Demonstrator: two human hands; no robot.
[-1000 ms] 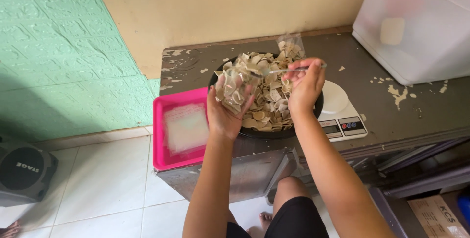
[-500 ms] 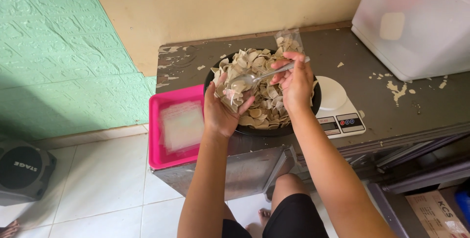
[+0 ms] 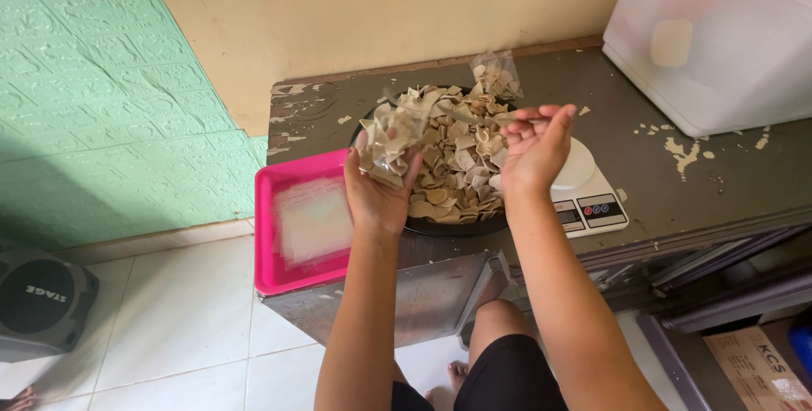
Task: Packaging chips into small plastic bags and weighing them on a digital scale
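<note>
My left hand (image 3: 377, 191) holds a small clear plastic bag (image 3: 386, 145) filled with pale beige chips, over the left rim of a black bowl (image 3: 457, 227). The bowl is heaped with the same chips (image 3: 452, 166). My right hand (image 3: 534, 150) grips a metal spoon (image 3: 474, 119) by its handle, with the spoon head reaching left over the chip pile. A white digital kitchen scale (image 3: 588, 191) stands just right of the bowl, partly behind my right hand.
A pink tray (image 3: 272, 233) with a stack of clear bags (image 3: 311, 218) sits left of the bowl, overhanging the worn grey table (image 3: 694, 183). A filled bag (image 3: 497, 77) lies behind the bowl. A white plastic box (image 3: 719, 39) stands back right. A black speaker (image 3: 42, 305) sits on the tiled floor.
The spoon has left the bag's mouth and swung right over the chip pile. My left hand has lifted the bag slightly and tilted it left.
</note>
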